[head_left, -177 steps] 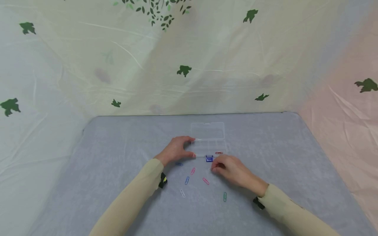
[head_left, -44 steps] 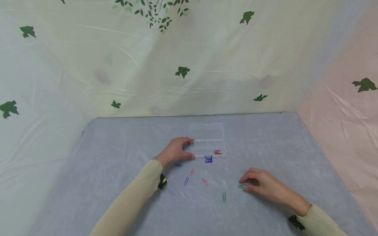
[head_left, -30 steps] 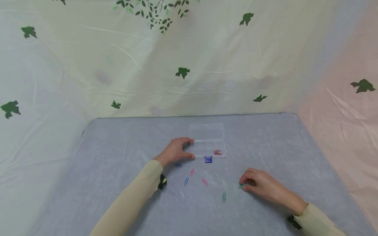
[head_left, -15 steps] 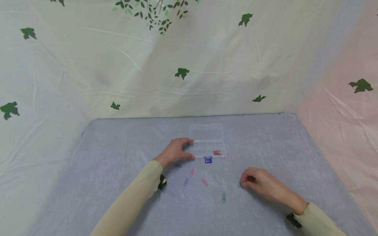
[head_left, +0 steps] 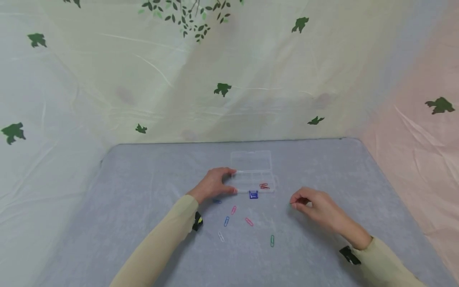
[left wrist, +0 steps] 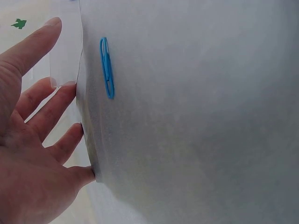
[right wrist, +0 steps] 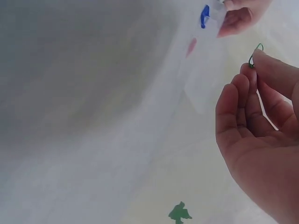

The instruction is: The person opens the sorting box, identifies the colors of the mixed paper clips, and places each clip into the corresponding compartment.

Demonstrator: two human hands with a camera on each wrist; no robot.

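Note:
My left hand (head_left: pixel 225 181) grips the left end of a clear plastic box (head_left: pixel 253 178), whose lid lies open behind it. In the left wrist view the left hand (left wrist: pixel 56 60) brackets the box (left wrist: pixel 70 42) between thumb and fingers. My right hand (head_left: pixel 295 202) is lifted above the grey cloth to the right of the box. The right wrist view shows that hand (right wrist: pixel 252 61) pinching a green paper clip (right wrist: pixel 256 49) between thumb and index finger. Red clips (head_left: pixel 264 185) lie in the box's right compartment.
A blue binder clip (head_left: pixel 253 194) sits just in front of the box. Several loose clips lie on the grey table (head_left: pixel 143 191): blue (head_left: pixel 226 221), pink (head_left: pixel 249 221), white (head_left: pixel 221 236), green (head_left: pixel 272 240). Another blue clip (left wrist: pixel 107 67) lies by my left hand. Leaf-print sheets wall the table.
My right hand went right to a green clip on the cloth, pinched it, and has now lifted it up toward the box. The left hand has stayed on the box.

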